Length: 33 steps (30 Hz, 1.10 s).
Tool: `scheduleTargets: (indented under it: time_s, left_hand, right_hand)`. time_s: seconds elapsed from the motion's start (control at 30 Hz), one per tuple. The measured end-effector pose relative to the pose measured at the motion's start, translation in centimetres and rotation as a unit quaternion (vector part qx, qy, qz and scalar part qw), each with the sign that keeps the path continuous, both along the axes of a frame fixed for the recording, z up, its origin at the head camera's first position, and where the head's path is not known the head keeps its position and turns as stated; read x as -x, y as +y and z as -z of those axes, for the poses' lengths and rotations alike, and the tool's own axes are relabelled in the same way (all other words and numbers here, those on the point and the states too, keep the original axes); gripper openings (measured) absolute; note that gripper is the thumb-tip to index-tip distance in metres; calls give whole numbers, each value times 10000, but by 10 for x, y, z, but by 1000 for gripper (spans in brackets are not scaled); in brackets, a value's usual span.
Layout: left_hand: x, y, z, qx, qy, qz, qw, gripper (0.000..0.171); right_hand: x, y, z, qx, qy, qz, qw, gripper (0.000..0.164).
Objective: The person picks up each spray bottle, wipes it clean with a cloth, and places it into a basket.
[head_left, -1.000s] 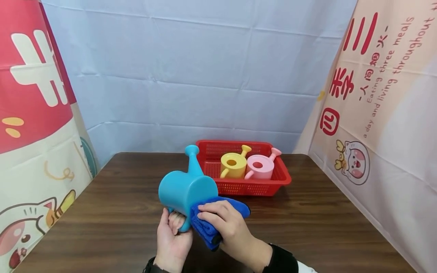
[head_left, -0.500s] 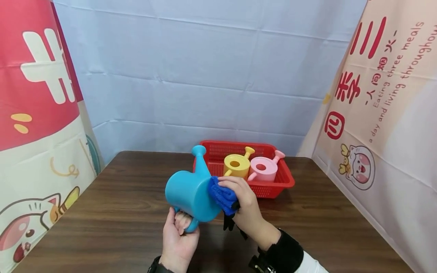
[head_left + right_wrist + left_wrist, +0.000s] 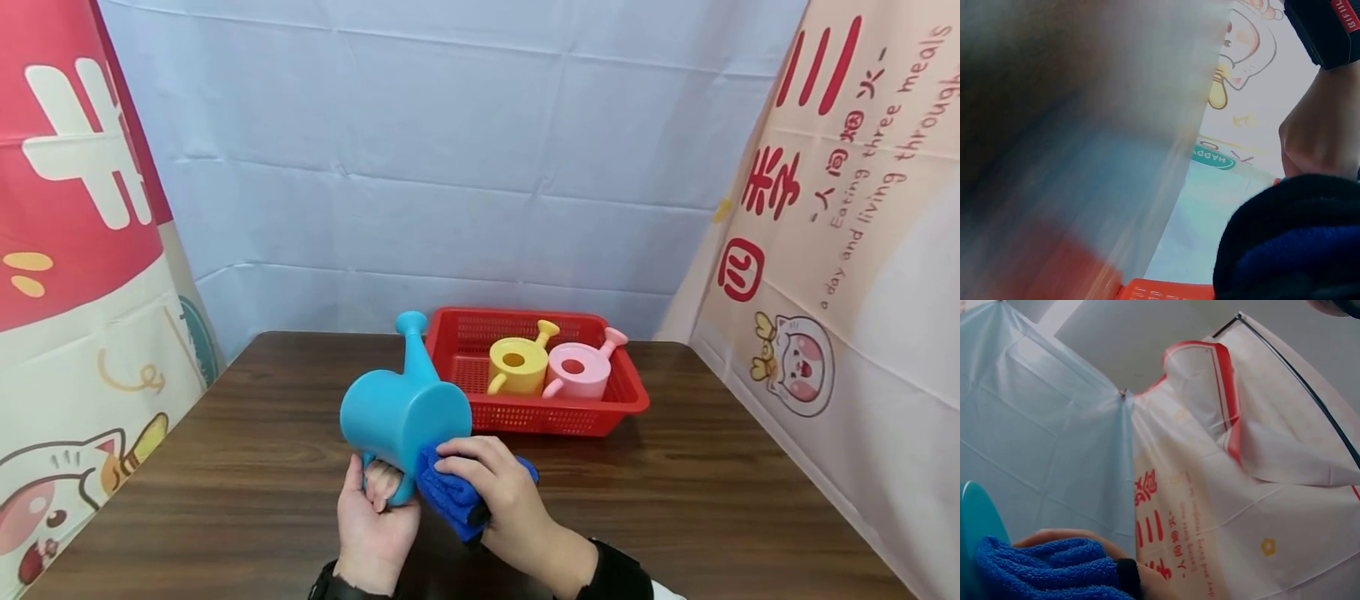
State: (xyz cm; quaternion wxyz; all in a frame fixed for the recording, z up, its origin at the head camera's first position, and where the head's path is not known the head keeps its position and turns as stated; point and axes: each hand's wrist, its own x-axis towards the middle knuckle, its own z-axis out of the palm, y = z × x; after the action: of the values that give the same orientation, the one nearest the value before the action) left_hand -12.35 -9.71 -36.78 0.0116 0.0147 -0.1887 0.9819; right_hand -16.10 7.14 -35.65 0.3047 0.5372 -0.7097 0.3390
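A blue watering can is tilted on its side above the table, its spout pointing up and away. Its handle is gripped by my left hand, fingers curled through the loop. My right hand holds a folded blue cloth with black edging against the lower part of the can's flat base. In the left wrist view the cloth touches the can's side. The right wrist view shows the cloth dark and close to the lens.
Behind the hands, a red basket stands on the dark wooden table. Inside it are a yellow watering can and a pink watering can. Fabric curtains hang at the back and both sides.
The cloth went up to the right side of the can's base, then came back down to its lower part. The can shifted right, then left again, still gripped by my left hand.
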Motion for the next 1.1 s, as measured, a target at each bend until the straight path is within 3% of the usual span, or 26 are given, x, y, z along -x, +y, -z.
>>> scheduleTargets:
  time_s: [0.2,0.37,0.47,0.57,0.73,0.8,0.87,0.93,0.97,1.1]
  left_hand:
    - [3,4,5,-13,-132,99,9999,50]
    - [3,11,5,265,-9,294,9992,50]
    - [7,15,-3,776,54,136,9969,51]
    - [15,17,-16,1316,109,-159,9911,52]
    - [31,20,-37,1810,424,-551,9810,52]
    - [38,18,-40,2172,600,-706,9717,50]
    - [46,14,-41,2782,737,-930,9532,48]
    - [58,7,-41,3618,773,-1202,9212,46]
    - [65,3,-41,4126,770,-1369,8973,45]
    - [99,-11,-39,5947,657,-1772,7814,41]
  right_hand:
    - [5,5,-6,-34,453,4,9990,50]
    - [19,13,-19,649,67,389,9971,55]
    - [24,14,-19,1142,-293,615,9911,63]
    - [23,13,-15,1380,-390,561,9881,62]
    - [19,11,-11,1404,-516,219,9885,60]
    - [19,12,-10,1270,-641,134,9897,61]
    - [20,15,-9,1027,-789,107,9915,62]
    - [21,19,-9,658,-940,199,9932,63]
    - [21,21,-8,437,-990,275,9937,63]
    - [22,30,-7,-677,-1263,842,9861,60]
